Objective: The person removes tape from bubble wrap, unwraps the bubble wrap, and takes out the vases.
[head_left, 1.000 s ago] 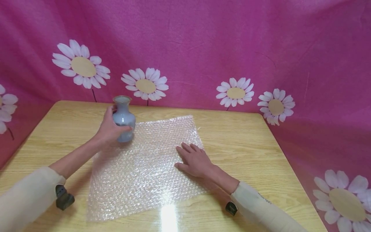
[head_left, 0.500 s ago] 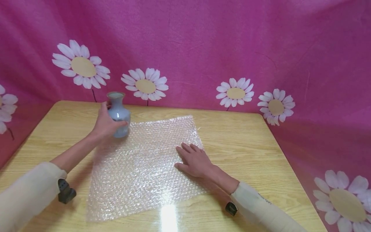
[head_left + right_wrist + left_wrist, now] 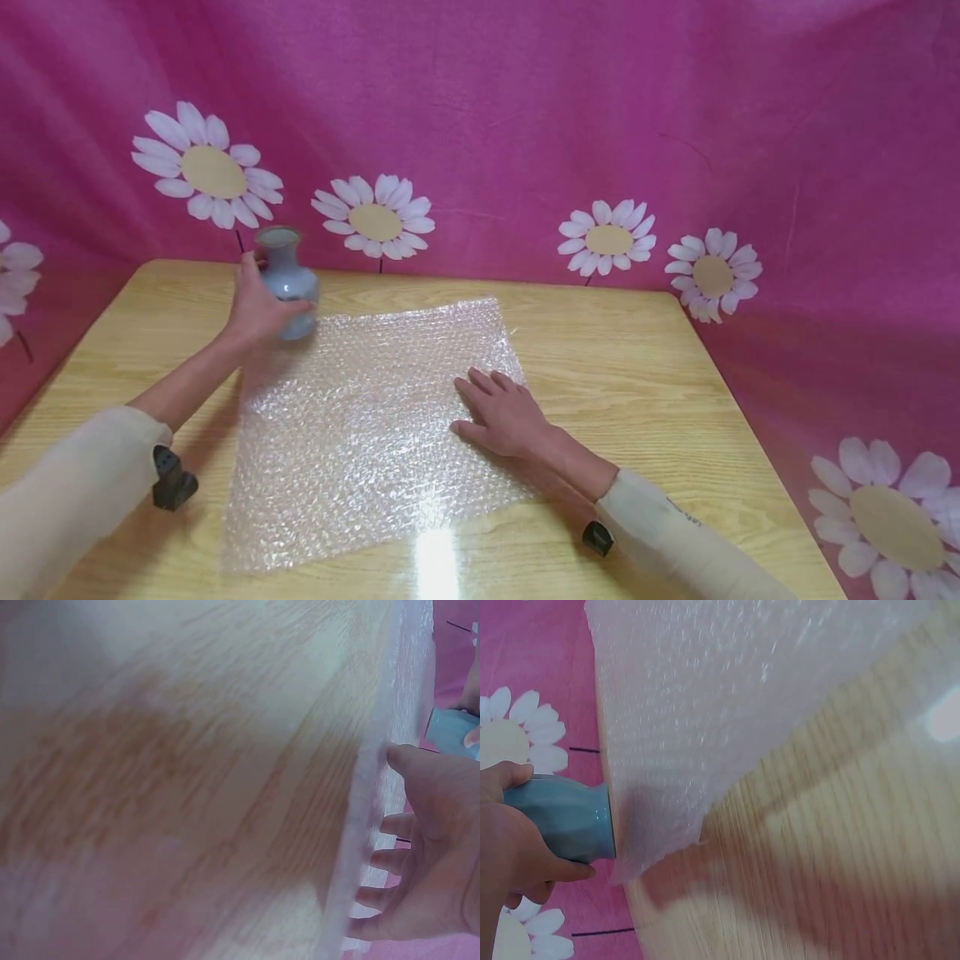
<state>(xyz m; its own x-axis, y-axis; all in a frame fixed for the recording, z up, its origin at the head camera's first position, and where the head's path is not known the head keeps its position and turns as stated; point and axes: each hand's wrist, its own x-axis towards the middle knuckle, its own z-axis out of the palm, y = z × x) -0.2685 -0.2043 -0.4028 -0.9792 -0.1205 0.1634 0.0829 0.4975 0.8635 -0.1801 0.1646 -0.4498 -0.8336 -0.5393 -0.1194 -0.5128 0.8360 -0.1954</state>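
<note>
A pale blue-grey vase (image 3: pixel 295 283) with a narrow neck and flared rim is gripped by my left hand (image 3: pixel 257 307), thumb across its front and fingers round the far side. It is upright, over the far left corner of a sheet of clear bubble wrap (image 3: pixel 367 417). In the left wrist view the vase's body (image 3: pixel 568 814) shows between thumb and fingers. My right hand (image 3: pixel 506 414) rests on the right part of the bubble wrap with fingers spread; the right wrist view shows its fingertips touching the sheet's surface.
The bubble wrap lies flat on a light wooden table (image 3: pixel 615 383). A magenta cloth (image 3: pixel 495 125) with white daisies hangs behind and beside the table. Both sleeves carry small dark devices (image 3: pixel 174 481). A bright light reflection shows near the table's front.
My left hand has moved the vase to the left and toward the back, up in the head view. The right hand and the bubble wrap have stayed in place.
</note>
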